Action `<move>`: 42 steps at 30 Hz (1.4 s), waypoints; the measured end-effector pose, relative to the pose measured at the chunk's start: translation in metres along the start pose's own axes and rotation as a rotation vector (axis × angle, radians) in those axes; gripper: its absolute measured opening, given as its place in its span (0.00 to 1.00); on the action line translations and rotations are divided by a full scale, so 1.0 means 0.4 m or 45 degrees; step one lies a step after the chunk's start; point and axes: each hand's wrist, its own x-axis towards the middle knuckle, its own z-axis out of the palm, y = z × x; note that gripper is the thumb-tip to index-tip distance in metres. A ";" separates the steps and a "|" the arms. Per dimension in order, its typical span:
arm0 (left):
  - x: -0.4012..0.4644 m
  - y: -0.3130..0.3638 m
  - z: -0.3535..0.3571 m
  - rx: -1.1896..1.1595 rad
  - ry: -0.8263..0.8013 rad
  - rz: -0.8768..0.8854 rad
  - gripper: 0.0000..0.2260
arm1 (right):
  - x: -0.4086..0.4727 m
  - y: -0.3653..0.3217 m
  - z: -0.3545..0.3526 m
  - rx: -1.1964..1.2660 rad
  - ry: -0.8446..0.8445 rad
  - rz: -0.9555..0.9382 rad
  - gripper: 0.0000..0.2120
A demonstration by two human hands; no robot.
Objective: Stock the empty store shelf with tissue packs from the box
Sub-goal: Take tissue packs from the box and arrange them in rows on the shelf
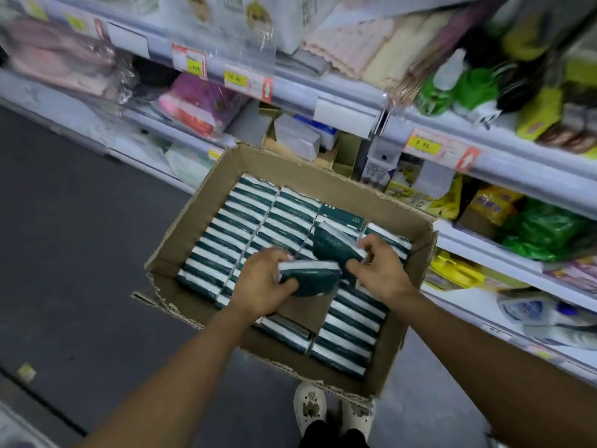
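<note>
Two dark green tissue packs are lifted over the open cardboard box (223,176) of packs on the floor below the shelves: our left hand (261,282) grips one pack (310,276), our right hand (381,270) pinches the other (332,244).

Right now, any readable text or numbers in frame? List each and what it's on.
"10 00": yellow price tag on the upper shelf rail.
"9 90": yellow price tag on the right shelf rail.
"10.8", roughly: yellow tag further left; blurred, unsure.
White up arrows: red tags and.
Tissue packs and shelf packaging: print too blurred to read.
</note>
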 end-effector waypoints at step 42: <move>0.228 1.008 -0.595 -1.032 0.282 0.453 0.07 | -0.045 -0.541 -1.029 -0.391 0.949 -0.810 0.24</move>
